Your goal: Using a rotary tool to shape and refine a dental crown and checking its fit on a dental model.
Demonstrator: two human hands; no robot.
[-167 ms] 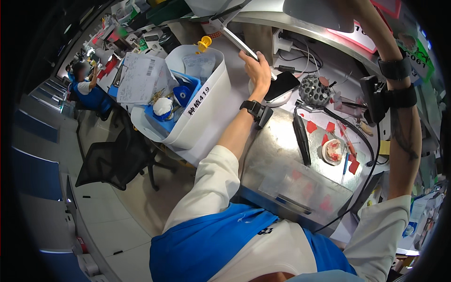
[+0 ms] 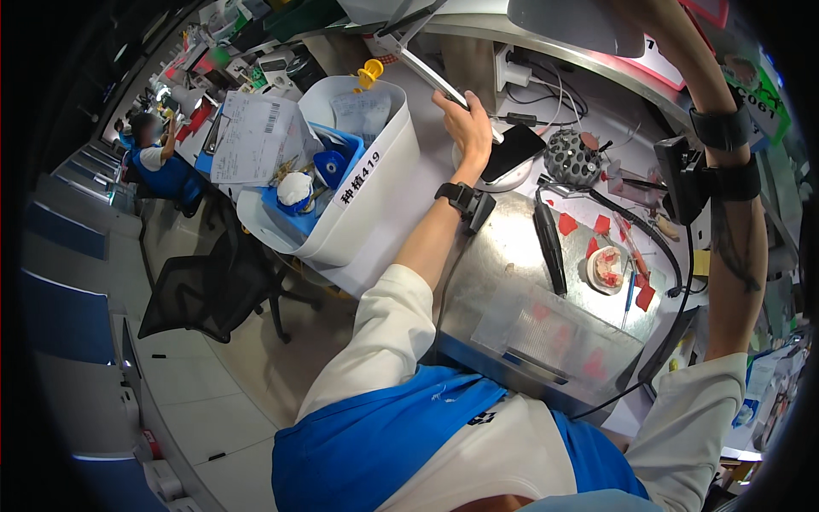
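My left hand [image 2: 468,136] is closed round the lower end of a white desk-lamp arm [image 2: 433,78], which slants up to the left. Beneath this hand lies a black phone [image 2: 514,154] on a round white base. My right arm reaches up the right side to the top edge, where my right hand [image 2: 641,12] is beside the grey lamp shade [image 2: 572,24]; its fingers are hidden. Below, a metal work box [image 2: 490,264] carries a black handpiece [image 2: 549,247], a dental model [image 2: 605,270] with red on it, red wax pieces [image 2: 567,224] and a blue-handled tool [image 2: 630,293].
Left of my forearm stands a white bin [image 2: 375,200] with a blue tray, papers [image 2: 260,141] and a yellow clip [image 2: 369,74]. A grey bur holder [image 2: 573,160] and cables are behind the work box. A black chair [image 2: 205,286] and a seated person [image 2: 162,171] are farther left.
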